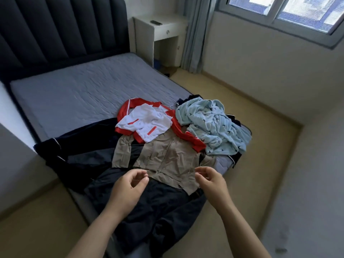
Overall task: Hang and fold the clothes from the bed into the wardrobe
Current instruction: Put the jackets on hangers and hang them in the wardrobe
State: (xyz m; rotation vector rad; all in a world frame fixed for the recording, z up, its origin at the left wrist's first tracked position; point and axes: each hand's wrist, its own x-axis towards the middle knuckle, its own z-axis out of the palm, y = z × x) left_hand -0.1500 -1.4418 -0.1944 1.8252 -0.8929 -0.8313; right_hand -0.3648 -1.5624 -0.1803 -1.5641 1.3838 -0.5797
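Observation:
A pile of clothes lies at the foot of the bed (78, 90). A beige top (165, 157) is spread flat on dark navy garments (154, 211). Behind it lie a red and white jacket (145, 125) and a crumpled light blue fleece garment (210, 125). My left hand (128, 187) hovers just over the beige top's near left hem, fingers loosely curled and holding nothing. My right hand (210, 181) hovers at the near right hem, fingers also loosely curled, gripping nothing that I can see.
A dark padded headboard (61, 28) stands at the bed's far end. A white bedside desk (162, 34) and grey curtain (195, 34) are beyond it, under a window (290, 13). Tan floor (251, 146) runs along the bed's right side to a wall.

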